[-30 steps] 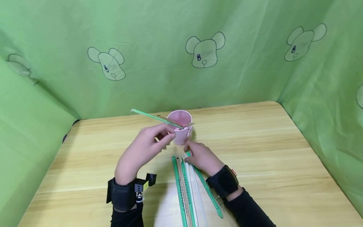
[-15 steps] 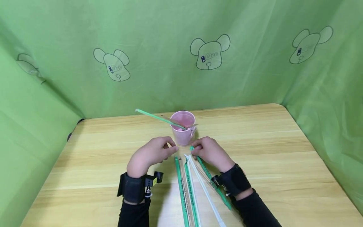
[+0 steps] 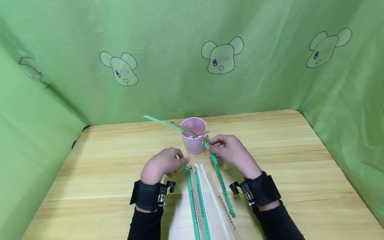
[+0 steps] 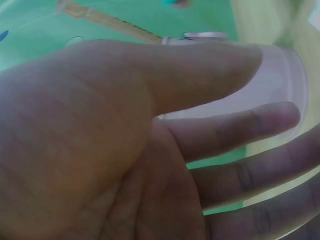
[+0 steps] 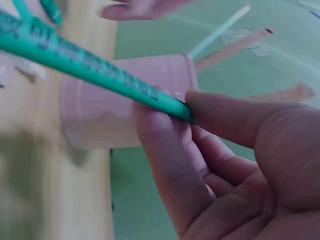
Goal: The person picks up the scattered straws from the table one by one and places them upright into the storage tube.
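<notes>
My right hand [image 3: 232,154] pinches a green paper-wrapped straw [image 3: 221,180] near its top end, thumb against fingers; dark printing runs along the wrapper [image 5: 95,67] in the right wrist view. The straw's lower end slants toward the front, right of the other straws. My left hand [image 3: 164,164] is above the table with its fingers loosely extended and holds nothing; its fingertips are near the tops of the lying straws. Behind both hands stands a small pink bucket [image 3: 193,145]. A green straw [image 3: 162,122] and brown ones [image 5: 240,47] lean out over its rim.
Several wrapped straws lie lengthwise on the wooden table [image 3: 96,173]: green [image 3: 192,201], white [image 3: 215,200] and brown [image 3: 223,206]. A green curtain [image 3: 168,66] with bear-head drawings closes off the back and both sides.
My right hand has drawn the green straw from the row, moving it up and right beside the bucket. My left hand has come down from the bucket toward the row.
</notes>
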{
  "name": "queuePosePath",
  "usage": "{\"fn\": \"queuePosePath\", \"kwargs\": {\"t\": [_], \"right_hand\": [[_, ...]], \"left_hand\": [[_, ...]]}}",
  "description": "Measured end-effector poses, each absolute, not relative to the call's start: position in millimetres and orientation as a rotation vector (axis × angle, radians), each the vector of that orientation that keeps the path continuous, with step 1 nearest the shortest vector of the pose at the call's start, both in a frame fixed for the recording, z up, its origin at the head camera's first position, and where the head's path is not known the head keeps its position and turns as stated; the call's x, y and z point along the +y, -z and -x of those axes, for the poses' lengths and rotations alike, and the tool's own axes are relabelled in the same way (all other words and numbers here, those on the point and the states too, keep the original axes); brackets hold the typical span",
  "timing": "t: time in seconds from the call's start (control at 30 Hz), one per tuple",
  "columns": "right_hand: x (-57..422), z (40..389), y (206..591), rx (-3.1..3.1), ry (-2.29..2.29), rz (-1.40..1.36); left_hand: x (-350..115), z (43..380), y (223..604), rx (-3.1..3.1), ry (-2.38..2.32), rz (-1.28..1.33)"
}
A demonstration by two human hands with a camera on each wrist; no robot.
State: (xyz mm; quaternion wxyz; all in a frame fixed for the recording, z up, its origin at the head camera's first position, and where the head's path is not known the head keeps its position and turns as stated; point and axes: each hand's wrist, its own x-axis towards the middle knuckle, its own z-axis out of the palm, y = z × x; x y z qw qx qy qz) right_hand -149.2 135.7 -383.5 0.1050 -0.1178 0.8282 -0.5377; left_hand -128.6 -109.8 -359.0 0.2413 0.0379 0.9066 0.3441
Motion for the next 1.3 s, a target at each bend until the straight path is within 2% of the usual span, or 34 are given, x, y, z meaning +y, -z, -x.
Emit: {"fn": "queuePosePath", "kwargs": {"t": [0.2, 0.47, 0.8, 1.0, 1.13, 1.3], "right_hand": [[141, 145, 369, 2.470, 1.701, 0.305], [142, 141, 357, 2.493, 2.015, 0.305], [138, 135, 348, 2.288, 2.803, 0.788], [134, 132, 344, 2.185, 3.082, 0.944], [130, 131, 345, 2.198, 3.153, 0.987], [128, 134, 354, 2.403, 2.913, 0.954]], "left_hand": [[-109, 129, 365, 2.466, -0.948, 0.037], [-112, 130, 370, 2.476, -0.940, 0.076], [-113, 137, 382, 2.482, -0.863, 0.011], [-113, 139, 385, 2.475, -0.835, 0.028], [-114, 140, 384, 2.475, -0.809, 0.059], [-112, 141, 385, 2.431, -0.832, 0.060]]}}
